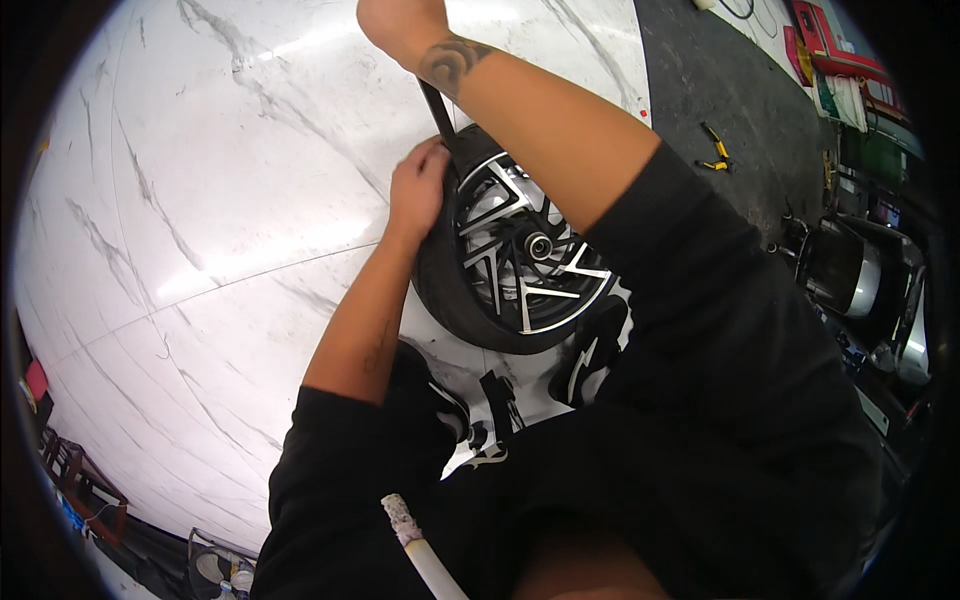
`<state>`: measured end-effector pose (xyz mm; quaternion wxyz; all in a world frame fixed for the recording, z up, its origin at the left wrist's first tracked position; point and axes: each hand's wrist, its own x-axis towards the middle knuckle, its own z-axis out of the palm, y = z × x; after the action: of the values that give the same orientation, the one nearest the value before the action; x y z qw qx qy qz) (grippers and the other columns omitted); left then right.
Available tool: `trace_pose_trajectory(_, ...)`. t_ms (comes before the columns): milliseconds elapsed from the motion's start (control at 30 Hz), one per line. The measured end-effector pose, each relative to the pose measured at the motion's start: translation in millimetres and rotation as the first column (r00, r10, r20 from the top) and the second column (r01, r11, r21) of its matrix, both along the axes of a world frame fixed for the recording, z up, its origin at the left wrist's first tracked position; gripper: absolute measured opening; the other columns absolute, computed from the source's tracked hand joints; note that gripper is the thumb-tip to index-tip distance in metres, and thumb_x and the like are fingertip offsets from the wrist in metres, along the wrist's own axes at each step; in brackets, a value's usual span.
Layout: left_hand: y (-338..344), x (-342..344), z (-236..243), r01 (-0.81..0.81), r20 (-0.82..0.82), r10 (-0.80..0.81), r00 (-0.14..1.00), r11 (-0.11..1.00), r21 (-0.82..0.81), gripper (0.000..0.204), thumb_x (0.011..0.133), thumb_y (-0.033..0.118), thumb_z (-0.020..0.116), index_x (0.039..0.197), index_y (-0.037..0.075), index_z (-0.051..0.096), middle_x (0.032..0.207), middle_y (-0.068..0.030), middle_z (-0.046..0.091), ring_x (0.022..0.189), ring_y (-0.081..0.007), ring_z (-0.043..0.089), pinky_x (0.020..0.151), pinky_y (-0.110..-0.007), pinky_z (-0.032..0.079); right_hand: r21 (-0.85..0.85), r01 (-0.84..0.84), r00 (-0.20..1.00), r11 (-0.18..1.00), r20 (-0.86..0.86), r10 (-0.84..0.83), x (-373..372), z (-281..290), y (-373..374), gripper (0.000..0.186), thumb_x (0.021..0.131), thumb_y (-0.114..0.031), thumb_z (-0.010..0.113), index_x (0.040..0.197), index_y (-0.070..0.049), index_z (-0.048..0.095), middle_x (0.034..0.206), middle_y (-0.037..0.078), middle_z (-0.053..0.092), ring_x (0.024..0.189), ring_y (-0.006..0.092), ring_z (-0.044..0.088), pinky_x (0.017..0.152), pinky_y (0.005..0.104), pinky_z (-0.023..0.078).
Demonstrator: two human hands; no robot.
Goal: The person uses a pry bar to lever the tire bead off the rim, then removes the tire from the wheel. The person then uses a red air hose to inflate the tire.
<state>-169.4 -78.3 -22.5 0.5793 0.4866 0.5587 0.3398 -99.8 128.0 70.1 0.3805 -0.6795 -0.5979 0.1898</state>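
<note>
Past the cigarette (420, 550), the wheel (515, 255) lies on the white floor (200, 250), left hand (418, 185) pressed on its stiff, grippy tyre (440, 290), right hand (400, 25) clenched around the lever (438, 112); likely heavy, best held by the rim.

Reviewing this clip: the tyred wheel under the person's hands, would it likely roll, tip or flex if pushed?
The wheel looks heavy for its size, with metal spokes and a thick black tyre, so it probably resists a light push. Being round, it could roll if stood up. The left hand presses the tyre wall while the right hand holds a dark bar; the rubber likely yields little.
</note>
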Motion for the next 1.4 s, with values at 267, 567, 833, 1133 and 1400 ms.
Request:
trace_pose_trajectory(267, -15, 19, 5, 0.231, -0.613, -0.213, 0.761, 0.972, -0.051, 0.082, 0.102, 0.071, 0.055, 0.146, 0.002, 0.064, 0.136, -0.0274, 0.071, 0.128, -0.0442, 0.066, 0.109, -0.051, 0.052, 0.014, -0.098, 0.988, 0.995, -0.115, 0.099, 4, -17, 12, 0.059, 0.113, -0.031, 0.04, 0.093, 0.016, 0.069, 0.099, 0.039, 0.073, 0.093, 0.0507, 0.072, 0.089, 0.0568, 0.058)
trace_pose_trajectory(567, -13, 17, 3, 0.238, -0.643, -0.164, 0.749, 0.971, 0.029, 0.075, 0.103, 0.07, 0.053, 0.126, 0.001, 0.073, 0.117, -0.0296, 0.076, 0.114, -0.0497, 0.071, 0.099, -0.054, 0.056, -0.021, 0.239, 0.955, 0.971, -0.173, -0.239, 218, 22, -181, 0.038, 0.11, -0.031, 0.058, 0.117, 0.006, 0.068, 0.098, 0.03, 0.072, 0.087, 0.039, 0.068, 0.085, 0.0523, 0.054)
trace_pose_trajectory(833, -17, 14, 7, 0.242, -0.575, -0.143, 0.806, 0.965, 0.098, 0.066, 0.106, 0.061, 0.055, 0.126, 0.001, 0.075, 0.115, -0.0308, 0.076, 0.113, -0.0507, 0.071, 0.097, -0.053, 0.056, -0.831, -0.02, 0.857, 0.557, -0.301, -0.418, 340, -66, -388, 0.108, 0.094, -0.083, 0.062, 0.148, 0.01, 0.06, 0.144, 0.028, 0.066, 0.132, 0.0364, 0.066, 0.115, 0.0422, 0.049)
trace_pose_trajectory(1133, -22, 13, 24, 0.24, -0.556, -0.118, 0.823, 0.959, 0.151, 0.06, 0.108, 0.051, 0.061, 0.131, -0.003, 0.073, 0.115, -0.0319, 0.076, 0.112, -0.0485, 0.073, 0.095, -0.05, 0.057, -0.808, -0.237, 0.776, 0.54, -0.492, -0.395, 348, -54, -365, 0.108, 0.08, -0.058, 0.094, 0.149, 0.012, 0.051, 0.137, 0.025, 0.067, 0.126, 0.0297, 0.066, 0.111, 0.0378, 0.051)
trace_pose_trajectory(1400, -34, 6, 34, 0.19, -0.537, -0.089, 0.839, 0.972, 0.136, 0.062, 0.109, 0.048, 0.061, 0.142, -0.004, 0.067, 0.121, -0.0319, 0.076, 0.115, -0.0462, 0.074, 0.097, -0.047, 0.057, -0.676, -0.456, 0.58, 0.579, -0.719, -0.382, 353, -73, -361, 0.081, 0.086, -0.038, 0.094, 0.143, 0.007, 0.061, 0.129, 0.016, 0.074, 0.114, 0.0229, 0.072, 0.104, 0.0341, 0.056)
